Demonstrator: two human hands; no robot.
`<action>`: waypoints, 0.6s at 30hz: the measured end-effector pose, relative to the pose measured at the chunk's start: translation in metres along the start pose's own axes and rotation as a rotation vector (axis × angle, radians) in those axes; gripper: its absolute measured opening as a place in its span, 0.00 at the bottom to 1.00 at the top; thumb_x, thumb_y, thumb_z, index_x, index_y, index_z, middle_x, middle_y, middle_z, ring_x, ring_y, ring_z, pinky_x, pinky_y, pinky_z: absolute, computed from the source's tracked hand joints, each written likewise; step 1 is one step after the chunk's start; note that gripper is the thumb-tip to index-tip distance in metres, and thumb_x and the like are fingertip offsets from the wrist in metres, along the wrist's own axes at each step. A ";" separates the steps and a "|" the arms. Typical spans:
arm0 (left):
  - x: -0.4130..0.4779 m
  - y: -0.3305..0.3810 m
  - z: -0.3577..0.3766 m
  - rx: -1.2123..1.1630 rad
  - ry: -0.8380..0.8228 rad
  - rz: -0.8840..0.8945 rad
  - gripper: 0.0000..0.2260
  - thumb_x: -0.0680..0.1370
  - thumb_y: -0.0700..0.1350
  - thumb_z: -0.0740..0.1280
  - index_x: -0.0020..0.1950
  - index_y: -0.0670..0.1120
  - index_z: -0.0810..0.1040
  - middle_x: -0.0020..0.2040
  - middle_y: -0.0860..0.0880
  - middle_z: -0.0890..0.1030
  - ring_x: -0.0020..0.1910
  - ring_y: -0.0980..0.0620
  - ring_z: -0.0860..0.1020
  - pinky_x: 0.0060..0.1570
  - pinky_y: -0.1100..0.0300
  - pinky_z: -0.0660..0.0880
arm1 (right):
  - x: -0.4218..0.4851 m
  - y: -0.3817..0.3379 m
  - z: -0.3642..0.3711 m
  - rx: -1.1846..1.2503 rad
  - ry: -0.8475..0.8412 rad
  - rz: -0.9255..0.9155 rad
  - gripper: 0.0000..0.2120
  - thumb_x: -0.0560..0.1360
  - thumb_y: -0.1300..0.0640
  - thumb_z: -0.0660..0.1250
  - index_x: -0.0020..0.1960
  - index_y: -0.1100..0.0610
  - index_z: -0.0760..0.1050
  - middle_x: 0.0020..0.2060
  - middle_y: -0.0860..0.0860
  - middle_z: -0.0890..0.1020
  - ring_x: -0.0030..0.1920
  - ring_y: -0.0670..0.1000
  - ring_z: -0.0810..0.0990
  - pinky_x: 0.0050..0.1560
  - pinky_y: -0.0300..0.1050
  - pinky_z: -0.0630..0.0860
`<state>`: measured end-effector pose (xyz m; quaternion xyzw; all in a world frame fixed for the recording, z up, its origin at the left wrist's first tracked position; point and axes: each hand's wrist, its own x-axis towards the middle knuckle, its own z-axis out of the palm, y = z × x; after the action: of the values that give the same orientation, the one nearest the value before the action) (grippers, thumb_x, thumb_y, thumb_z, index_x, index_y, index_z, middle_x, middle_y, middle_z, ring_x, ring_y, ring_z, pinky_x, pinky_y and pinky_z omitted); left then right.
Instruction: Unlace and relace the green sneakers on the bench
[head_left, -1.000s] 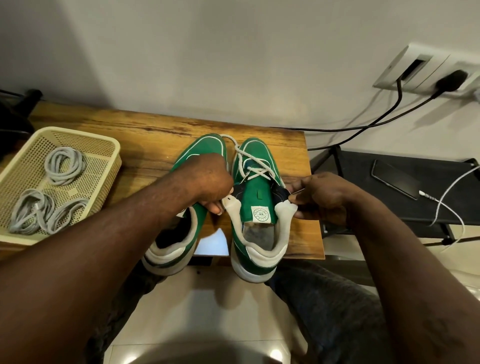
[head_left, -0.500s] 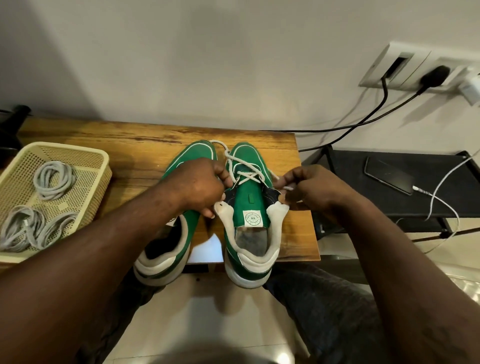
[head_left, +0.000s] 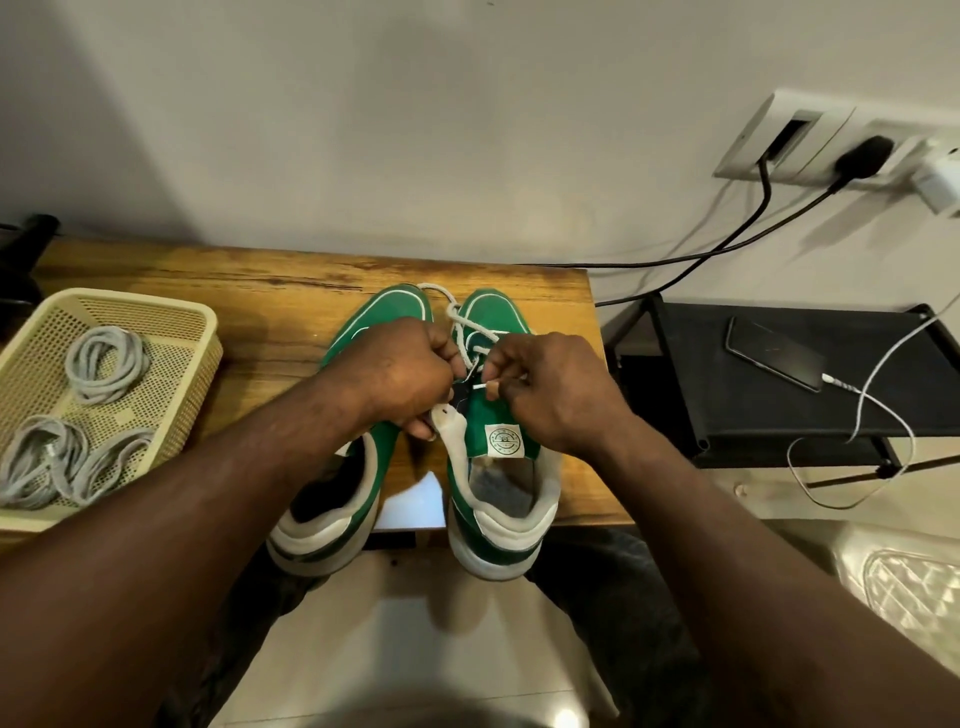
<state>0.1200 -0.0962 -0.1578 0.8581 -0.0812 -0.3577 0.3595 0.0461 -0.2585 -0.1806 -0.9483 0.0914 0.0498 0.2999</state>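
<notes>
Right sneaker (head_left: 498, 467) stands on the bench (head_left: 260, 291), heel overhanging the 6 o'clock edge, left sneaker (head_left: 363, 467) at its 9 o'clock. Right hand (head_left: 550, 389) pinches the lace tip (head_left: 480, 387), apparently aiming for an eyelet. Left hand (head_left: 395, 374) grips the eyelet flap, seemingly to steady it. The basket (head_left: 171, 332) lies farther out at 9 o'clock.

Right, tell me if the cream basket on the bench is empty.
No, the basket holds several coiled grey cords lying on its perforated bottom.

A home: wall socket (head_left: 810, 140), phone (head_left: 774, 358) charging on a black rack (head_left: 675, 415), tiled floor (head_left: 415, 649).
</notes>
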 end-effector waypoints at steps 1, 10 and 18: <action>0.000 0.000 0.000 -0.001 -0.004 -0.011 0.08 0.81 0.35 0.68 0.52 0.48 0.81 0.46 0.43 0.84 0.38 0.45 0.87 0.45 0.47 0.86 | 0.000 0.000 0.003 -0.006 0.004 0.004 0.08 0.76 0.61 0.71 0.45 0.48 0.82 0.39 0.44 0.85 0.43 0.45 0.82 0.46 0.47 0.80; 0.002 0.000 0.003 0.031 0.005 0.018 0.13 0.81 0.34 0.68 0.53 0.53 0.80 0.49 0.45 0.83 0.35 0.46 0.87 0.40 0.50 0.86 | -0.004 -0.009 0.019 -0.154 0.089 0.095 0.04 0.75 0.53 0.71 0.44 0.44 0.80 0.48 0.50 0.82 0.51 0.51 0.77 0.38 0.43 0.70; 0.005 -0.007 0.003 0.207 -0.021 0.118 0.14 0.80 0.33 0.68 0.54 0.52 0.78 0.49 0.45 0.83 0.36 0.46 0.87 0.41 0.45 0.86 | -0.013 -0.022 0.024 -0.246 0.080 0.084 0.07 0.74 0.54 0.67 0.50 0.50 0.83 0.45 0.49 0.83 0.56 0.54 0.74 0.59 0.56 0.74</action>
<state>0.1205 -0.0952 -0.1666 0.8806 -0.1718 -0.3344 0.2884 0.0372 -0.2249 -0.1857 -0.9744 0.1363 0.0353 0.1753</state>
